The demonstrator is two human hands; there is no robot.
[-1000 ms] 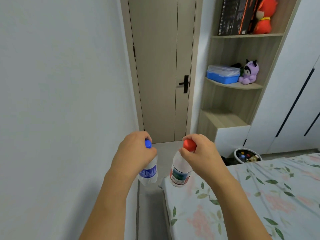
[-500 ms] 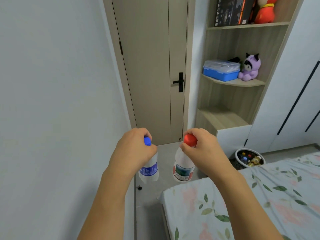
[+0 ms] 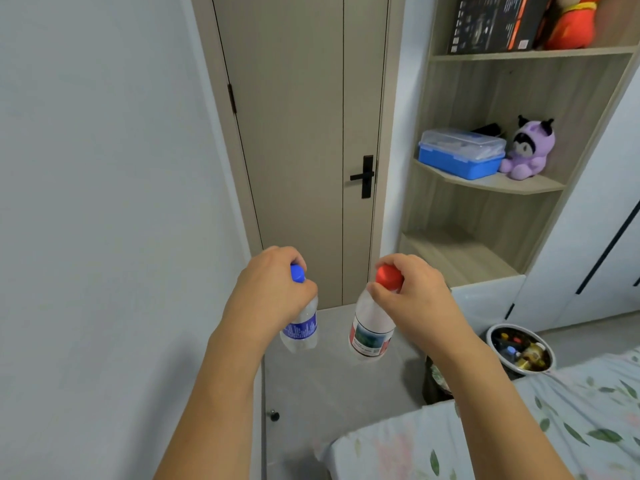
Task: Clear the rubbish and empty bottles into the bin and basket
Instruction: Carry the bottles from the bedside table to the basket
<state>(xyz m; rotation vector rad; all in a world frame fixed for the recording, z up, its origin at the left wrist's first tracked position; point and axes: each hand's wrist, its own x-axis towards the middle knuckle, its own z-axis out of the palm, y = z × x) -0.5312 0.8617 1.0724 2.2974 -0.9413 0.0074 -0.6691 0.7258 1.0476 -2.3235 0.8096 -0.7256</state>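
The left hand [image 3: 268, 292] grips a clear bottle with a blue cap and blue label [image 3: 300, 329] by its neck. The right hand [image 3: 412, 299] pinches a clear bottle with a red cap and red-edged label [image 3: 370, 332] at the cap. Both bottles hang over the grey floor [image 3: 339, 382] before the closed door [image 3: 301, 133]. A white basket [image 3: 493, 332] holding bottles sits on the floor beside the floral bed [image 3: 519, 427], with a dark bin [image 3: 433, 382] just left of it.

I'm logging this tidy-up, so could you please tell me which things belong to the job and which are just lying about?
Job: blue-capped bottle in left hand; red-capped bottle in right hand; basket of bottles; dark bin.

Lying about: blue box; purple plush; red plush.
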